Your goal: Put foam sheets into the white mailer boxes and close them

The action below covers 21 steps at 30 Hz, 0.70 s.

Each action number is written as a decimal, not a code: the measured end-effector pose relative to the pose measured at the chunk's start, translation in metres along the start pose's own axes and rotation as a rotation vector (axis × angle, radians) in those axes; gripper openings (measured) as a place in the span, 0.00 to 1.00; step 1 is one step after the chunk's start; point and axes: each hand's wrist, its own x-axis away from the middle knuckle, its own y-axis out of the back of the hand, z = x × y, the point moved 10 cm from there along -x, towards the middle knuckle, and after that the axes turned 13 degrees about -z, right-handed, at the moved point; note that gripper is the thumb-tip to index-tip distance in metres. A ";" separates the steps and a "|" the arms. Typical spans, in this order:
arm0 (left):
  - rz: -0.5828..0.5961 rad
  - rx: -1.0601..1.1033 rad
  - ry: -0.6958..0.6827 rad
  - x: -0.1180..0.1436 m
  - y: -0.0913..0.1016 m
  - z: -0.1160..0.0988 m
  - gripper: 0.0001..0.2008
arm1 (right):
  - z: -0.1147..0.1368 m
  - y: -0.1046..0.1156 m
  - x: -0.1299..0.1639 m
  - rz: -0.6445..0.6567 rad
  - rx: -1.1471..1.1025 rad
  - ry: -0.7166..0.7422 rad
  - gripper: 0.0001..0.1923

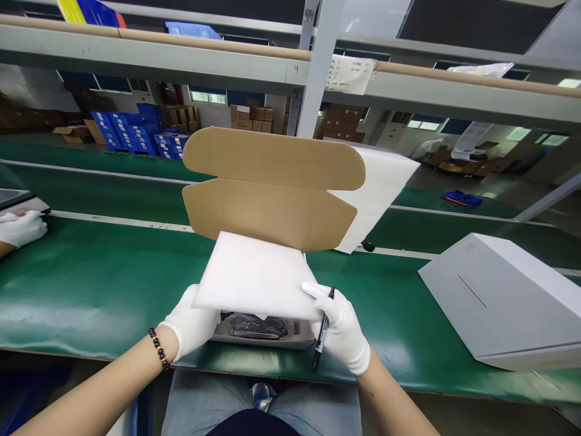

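Note:
An open cardboard box [272,200] stands on the green belt [91,284] in front of me, its lid flaps raised. Both my gloved hands hold a white foam sheet [254,275] over the box's opening. My left hand [193,324] grips the sheet's near left corner. On the near right edge of the sheet rests my right hand [342,330], which also clasps a black marker pen [323,330] between its fingers. Under the sheet, a dark item in clear plastic [261,327] lies inside the box.
A stack of white foam sheets [381,181] leans behind the box at right. A white box [503,300] lies on the belt at far right. Another person's gloved hand [20,227] rests at the left edge. A metal shelf frame [318,66] runs overhead.

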 end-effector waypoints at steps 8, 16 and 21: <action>-0.186 0.160 -0.315 -0.022 0.057 -0.073 0.34 | -0.021 0.017 -0.034 -0.060 0.084 -0.209 0.18; 0.166 0.249 -0.539 -0.036 -0.014 -0.103 0.39 | -0.007 0.013 -0.027 -0.003 0.142 -0.085 0.20; 0.155 0.425 -0.453 -0.020 0.016 -0.093 0.35 | 0.010 0.000 -0.018 0.141 0.272 0.051 0.25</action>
